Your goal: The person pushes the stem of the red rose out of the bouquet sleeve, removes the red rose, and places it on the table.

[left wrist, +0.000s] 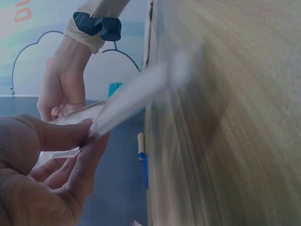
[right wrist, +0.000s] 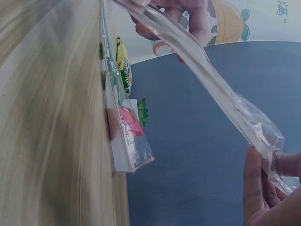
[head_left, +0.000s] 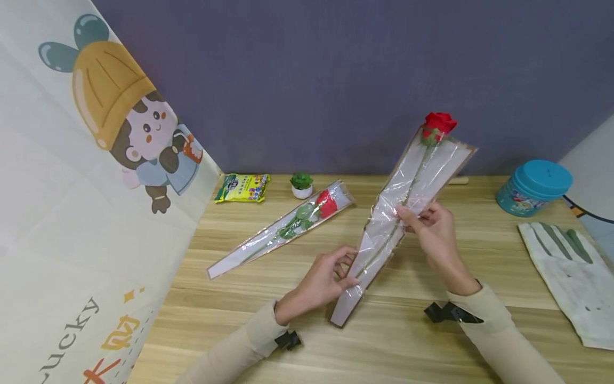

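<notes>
Both hands hold a clear, pale-backed flower sleeve (head_left: 379, 234) tilted above the table, with a red rose (head_left: 439, 126) poking out of its wide upper end. Its thin green stem runs down inside the plastic. My left hand (head_left: 322, 277) pinches the narrow lower part between thumb and fingers. Farther up, my right hand (head_left: 434, 232) grips the sleeve's edge, thumb in front and fingers behind. In the right wrist view the sleeve (right wrist: 202, 70) stretches between the two hands. A second sleeved red rose (head_left: 328, 204) with green leaves lies on the table to the left.
Along the back stand a yellow-green packet (head_left: 243, 188) and a small potted plant (head_left: 301, 184). A wooden handle (head_left: 458, 181) lies behind the held sleeve. At the right are a blue-lidded tub (head_left: 533, 188) and white-and-green gloves (head_left: 571, 277). A dark wall (head_left: 336, 85) closes the back.
</notes>
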### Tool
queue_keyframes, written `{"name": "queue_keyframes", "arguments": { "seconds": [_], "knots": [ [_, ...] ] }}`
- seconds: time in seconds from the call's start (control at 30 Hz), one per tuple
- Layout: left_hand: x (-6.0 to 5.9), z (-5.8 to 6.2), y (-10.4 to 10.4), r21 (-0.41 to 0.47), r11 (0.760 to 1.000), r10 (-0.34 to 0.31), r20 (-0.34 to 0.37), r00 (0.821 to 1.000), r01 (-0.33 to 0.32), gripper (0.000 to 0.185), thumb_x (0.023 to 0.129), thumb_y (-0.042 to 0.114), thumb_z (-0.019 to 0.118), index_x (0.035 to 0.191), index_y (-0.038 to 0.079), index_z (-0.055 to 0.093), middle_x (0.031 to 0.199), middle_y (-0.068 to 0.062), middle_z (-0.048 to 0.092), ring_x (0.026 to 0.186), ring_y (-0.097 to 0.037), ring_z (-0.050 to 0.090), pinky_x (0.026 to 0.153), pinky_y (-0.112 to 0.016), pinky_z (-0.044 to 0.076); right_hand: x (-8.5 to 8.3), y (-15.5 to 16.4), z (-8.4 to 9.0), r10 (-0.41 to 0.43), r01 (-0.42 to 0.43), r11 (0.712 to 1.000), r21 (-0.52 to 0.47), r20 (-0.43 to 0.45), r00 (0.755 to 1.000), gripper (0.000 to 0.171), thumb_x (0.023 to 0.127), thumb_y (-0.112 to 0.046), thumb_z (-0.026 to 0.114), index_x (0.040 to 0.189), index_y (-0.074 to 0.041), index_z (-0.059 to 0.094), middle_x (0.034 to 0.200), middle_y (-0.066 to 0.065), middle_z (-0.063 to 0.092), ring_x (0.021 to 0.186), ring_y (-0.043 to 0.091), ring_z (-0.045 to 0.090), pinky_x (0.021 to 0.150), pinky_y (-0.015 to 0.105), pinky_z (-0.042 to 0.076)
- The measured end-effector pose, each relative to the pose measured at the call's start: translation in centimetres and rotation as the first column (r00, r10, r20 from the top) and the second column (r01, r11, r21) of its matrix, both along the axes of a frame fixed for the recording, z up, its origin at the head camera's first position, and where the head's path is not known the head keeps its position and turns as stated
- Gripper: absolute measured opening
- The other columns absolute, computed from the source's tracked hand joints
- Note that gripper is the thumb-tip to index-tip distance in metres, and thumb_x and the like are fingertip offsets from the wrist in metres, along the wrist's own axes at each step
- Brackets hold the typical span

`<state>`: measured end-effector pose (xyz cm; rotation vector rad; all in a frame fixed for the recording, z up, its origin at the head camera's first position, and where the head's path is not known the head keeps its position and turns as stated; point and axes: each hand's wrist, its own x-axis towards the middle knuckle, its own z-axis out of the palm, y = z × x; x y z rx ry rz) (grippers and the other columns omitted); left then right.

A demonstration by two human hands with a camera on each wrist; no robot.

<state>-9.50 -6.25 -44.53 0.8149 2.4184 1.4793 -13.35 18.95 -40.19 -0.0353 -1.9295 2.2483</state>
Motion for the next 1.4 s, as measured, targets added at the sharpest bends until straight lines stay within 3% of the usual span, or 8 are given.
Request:
{"name": "queue_keyframes", "arguments": {
  "seconds": [0.47,0.77,0.93,1.07,1.23,1.4],
  "knots": [
    [0.1,-0.1,-0.1,0.007,1.000,-0.003,0.002,1.000,0.003,0.052,0.084,-0.004,0.081,0.132,0.000,0.061,0.108,-0.020,0.077,0.065,0.001,0.060,0.057,-0.016,0.056,-0.2,0.9,0.5,-0.005,0.003,0.999,-0.033,-0.055,0.998,0.014,0.094,-0.003,0.075,0.105,-0.010,0.071,0.087,-0.006,0.080,0.074,0.005,0.075,0.067,0.020,0.062],
    [-0.6,0.4,0.0,0.078,0.997,-0.002,0.057,0.998,-0.003,0.064,0.083,0.000,0.084,0.140,0.008,0.055,0.121,-0.016,0.070,0.081,-0.002,0.066,0.069,-0.020,0.062,-0.1,0.9,0.5,0.000,-0.003,0.999,-0.038,-0.073,0.997,0.015,0.094,-0.002,0.074,0.106,-0.009,0.070,0.087,-0.005,0.080,0.072,0.005,0.074,0.066,0.020,0.062],
    [-1.1,1.2,0.5,0.122,0.992,0.034,0.064,0.997,-0.042,0.054,0.090,0.007,0.079,0.140,0.011,0.058,0.121,-0.014,0.072,0.085,-0.005,0.068,0.072,-0.022,0.063,-0.1,0.8,0.4,0.019,-0.021,0.999,-0.030,-0.061,0.998,0.016,0.094,-0.001,0.073,0.106,-0.011,0.069,0.088,-0.007,0.079,0.075,0.005,0.075,0.069,0.020,0.063],
    [-1.5,1.5,1.0,0.130,0.990,0.054,0.060,0.997,-0.061,0.047,0.092,0.005,0.076,0.136,0.008,0.060,0.118,-0.016,0.074,0.086,-0.013,0.071,0.072,-0.021,0.063,-0.1,0.6,0.3,0.024,-0.026,0.999,-0.030,-0.059,0.998,0.018,0.094,0.000,0.073,0.107,-0.013,0.070,0.089,-0.007,0.079,0.077,0.004,0.075,0.071,0.021,0.063],
    [-1.8,1.3,1.4,0.132,0.989,0.061,0.059,0.996,-0.068,0.052,0.088,-0.001,0.079,0.135,0.007,0.060,0.117,-0.018,0.075,0.088,-0.023,0.074,0.071,-0.020,0.063,0.0,0.6,0.2,0.019,-0.021,0.999,-0.029,-0.063,0.998,0.018,0.094,0.000,0.073,0.108,-0.012,0.070,0.090,-0.006,0.080,0.076,0.005,0.076,0.069,0.022,0.063],
    [-2.0,1.1,1.7,0.126,0.989,0.066,0.058,0.996,-0.073,0.055,0.086,0.000,0.082,0.136,0.007,0.060,0.114,-0.018,0.076,0.085,-0.015,0.070,0.070,-0.018,0.061,0.0,0.8,0.5,-0.001,-0.001,1.000,-0.030,-0.071,0.997,0.015,0.094,-0.001,0.073,0.105,-0.010,0.070,0.088,-0.005,0.080,0.073,0.005,0.074,0.066,0.022,0.063]
  ]
}}
